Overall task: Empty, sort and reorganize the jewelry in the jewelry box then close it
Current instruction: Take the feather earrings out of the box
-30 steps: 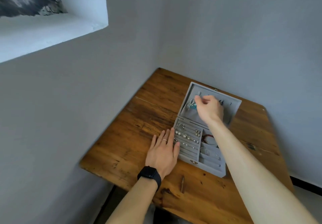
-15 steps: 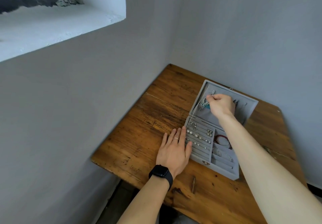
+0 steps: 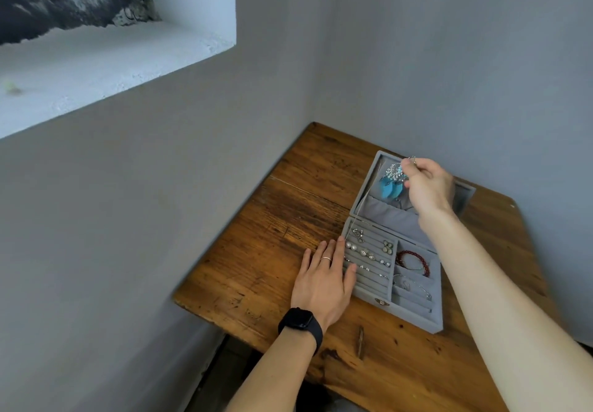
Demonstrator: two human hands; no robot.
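The fingers of my right hand pinch the blue feather earring and have lifted it off the lid, at 12 o'clock on the jewelry box. My left hand stays open and flat on the tabletop at the box's 9 o'clock. Emptying has started.

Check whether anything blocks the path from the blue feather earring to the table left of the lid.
Nothing visible does. The right hand pinches the earring above the open lid, and the table left of it shows only wood. The left hand rests flat nearer the camera, beside the box's tray, off that path.
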